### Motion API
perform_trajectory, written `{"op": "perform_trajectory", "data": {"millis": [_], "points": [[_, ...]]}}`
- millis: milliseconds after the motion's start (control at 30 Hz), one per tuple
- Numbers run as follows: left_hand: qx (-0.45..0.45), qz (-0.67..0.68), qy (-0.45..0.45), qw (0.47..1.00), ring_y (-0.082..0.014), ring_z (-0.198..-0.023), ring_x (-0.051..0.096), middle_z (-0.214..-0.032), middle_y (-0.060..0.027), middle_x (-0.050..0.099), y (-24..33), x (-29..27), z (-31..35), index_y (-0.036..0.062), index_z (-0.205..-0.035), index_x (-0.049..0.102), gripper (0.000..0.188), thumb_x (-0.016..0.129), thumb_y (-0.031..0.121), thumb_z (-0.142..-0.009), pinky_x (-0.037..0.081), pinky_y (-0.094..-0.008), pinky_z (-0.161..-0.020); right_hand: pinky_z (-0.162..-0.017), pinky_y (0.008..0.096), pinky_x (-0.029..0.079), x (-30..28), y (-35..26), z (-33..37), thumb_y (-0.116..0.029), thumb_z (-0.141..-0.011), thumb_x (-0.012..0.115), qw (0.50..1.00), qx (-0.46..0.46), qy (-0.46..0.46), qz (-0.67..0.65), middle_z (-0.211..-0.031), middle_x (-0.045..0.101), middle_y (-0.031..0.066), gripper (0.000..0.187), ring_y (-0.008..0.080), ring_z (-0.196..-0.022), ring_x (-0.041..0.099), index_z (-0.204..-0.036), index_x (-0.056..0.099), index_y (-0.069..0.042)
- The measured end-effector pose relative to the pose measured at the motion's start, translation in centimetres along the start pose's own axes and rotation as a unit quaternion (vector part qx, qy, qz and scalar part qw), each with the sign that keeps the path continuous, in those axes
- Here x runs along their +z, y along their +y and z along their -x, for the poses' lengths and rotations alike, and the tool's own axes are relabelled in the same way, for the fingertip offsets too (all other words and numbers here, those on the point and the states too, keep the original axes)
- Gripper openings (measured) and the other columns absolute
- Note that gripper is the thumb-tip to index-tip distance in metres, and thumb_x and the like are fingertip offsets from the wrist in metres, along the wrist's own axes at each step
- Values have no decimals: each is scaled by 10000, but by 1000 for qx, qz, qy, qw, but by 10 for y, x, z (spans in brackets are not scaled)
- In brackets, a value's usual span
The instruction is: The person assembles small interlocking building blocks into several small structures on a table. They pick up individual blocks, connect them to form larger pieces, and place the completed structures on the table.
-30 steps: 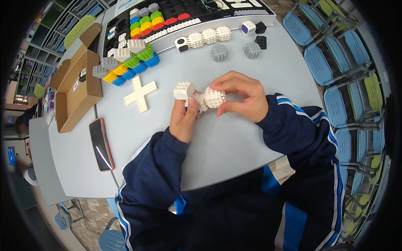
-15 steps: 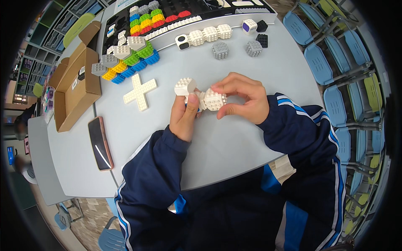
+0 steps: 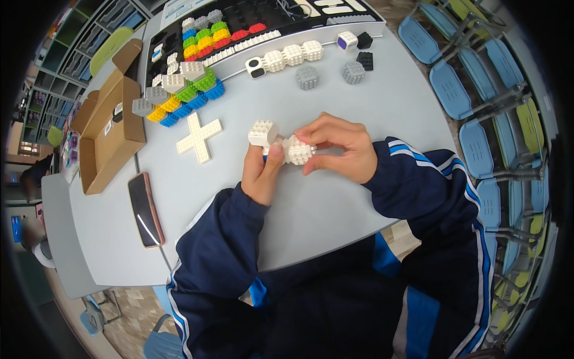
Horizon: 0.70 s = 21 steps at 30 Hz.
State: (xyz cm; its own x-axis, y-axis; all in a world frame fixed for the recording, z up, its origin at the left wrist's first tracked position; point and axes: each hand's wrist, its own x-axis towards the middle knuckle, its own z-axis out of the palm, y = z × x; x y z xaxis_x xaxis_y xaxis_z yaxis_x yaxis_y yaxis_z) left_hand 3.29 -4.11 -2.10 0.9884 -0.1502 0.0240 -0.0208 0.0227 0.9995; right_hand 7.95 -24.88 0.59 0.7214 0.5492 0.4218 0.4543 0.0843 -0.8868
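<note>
Our right hand [image 3: 345, 149] has edged left over the last half second, bringing the right block [image 3: 301, 151] nearer our left hand [image 3: 259, 175]. We hold both white parts above the table [image 3: 317, 218], mid-scene. The right block is chunky and rounded, studded on the faces we see; our right thumb and fingertips pinch it narrowly. Our left thumb and fingers close around the left piece [image 3: 262, 133], topped by a smooth-sided block with a studded upper face. We cannot tell whether the two are joined. Bare surface lies between our hands and the near edge, and on the far side up to two grey cubes [image 3: 307, 78]. Left, the cross [image 3: 199, 137] lies apart from us, the phone [image 3: 145, 209] farther left.
</note>
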Motion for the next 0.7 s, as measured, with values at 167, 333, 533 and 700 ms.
{"op": "perform_trajectory", "data": {"millis": [167, 333, 533, 700], "points": [[-5, 108, -52, 993, -122, -978, 508, -1122, -53, 543, -7, -10, -5, 34, -1292, 450, 404, 481, 347, -1038, 439, -290, -875, -819, 299, 551, -1, 2, -7, -79, -642, 884, 995, -80, -3, 54, -1109, 633, 106, 478, 202, -942, 632, -1060, 673, 12], [31, 238, 19, 971, -163, -1060, 531, -1225, -96, 522, -1, 7, -7, 57, -1290, 442, 352, 519, 274, -1023, 454, -351, -918, -749, 307, 511, -1, -2, -7, -152, -618, 895, 962, -202, 7, 182, -1078, 622, 67, 485, 212, -881, 565, -1055, 710, -53], [-18, 308, -29, 951, -226, -1222, 511, -1387, -139, 475, 9, 0, -7, 36, -1361, 409, 425, 567, 164, -989, 419, -411, -1037, -835, 330, 473, 1, 0, -6, -245, -580, 928, 962, -201, -9, 186, -1213, 551, 96, 662, 256, -1019, 522, -1161, 661, -77], [60, 332, -113, 935, -249, -1304, 479, -1395, -135, 502, -5, -8, -9, 26, -1374, 442, 437, 573, 74, -960, 370, -429, -1097, -986, 416, 420, 5, 1, -11, -321, -583, 936, 990, -41, -39, 131, -1319, 439, 132, 967, 326, -1201, 436, -1389, 447, -106]]}}
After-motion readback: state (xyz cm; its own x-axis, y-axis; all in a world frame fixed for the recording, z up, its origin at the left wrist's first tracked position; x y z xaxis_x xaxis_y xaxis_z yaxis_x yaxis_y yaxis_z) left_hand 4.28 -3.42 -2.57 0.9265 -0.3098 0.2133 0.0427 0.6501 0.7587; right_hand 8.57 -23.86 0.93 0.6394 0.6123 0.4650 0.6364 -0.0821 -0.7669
